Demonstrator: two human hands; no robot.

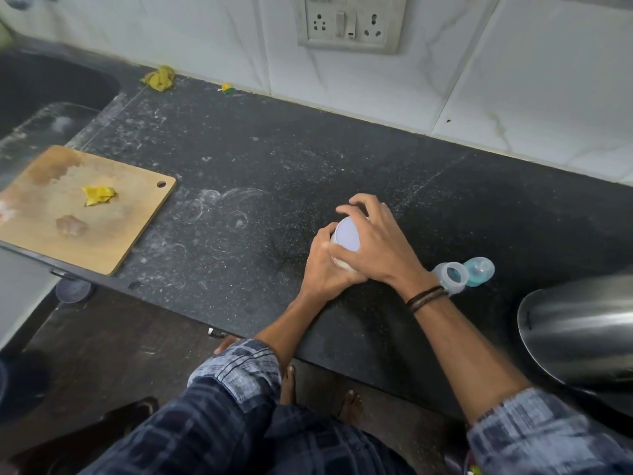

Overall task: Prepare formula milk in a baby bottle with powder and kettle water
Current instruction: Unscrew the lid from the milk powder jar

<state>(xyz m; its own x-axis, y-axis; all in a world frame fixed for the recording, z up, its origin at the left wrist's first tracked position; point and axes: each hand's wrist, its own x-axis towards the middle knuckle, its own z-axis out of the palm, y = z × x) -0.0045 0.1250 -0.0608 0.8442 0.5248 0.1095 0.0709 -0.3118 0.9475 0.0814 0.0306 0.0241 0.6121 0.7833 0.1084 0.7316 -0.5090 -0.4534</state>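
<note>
The left hand point(327, 265) is gripping the side of the white powder tub point(346, 236) while the right hand point(373, 241) is clamping its lid, and the baby bottle point(460, 270) (lying on its side) is waiting just beyond the right wrist.

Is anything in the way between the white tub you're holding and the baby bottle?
Only your own right hand and wrist. The powder tub sits in both hands, and the bottle lies just past that wrist on the bare counter.
</note>
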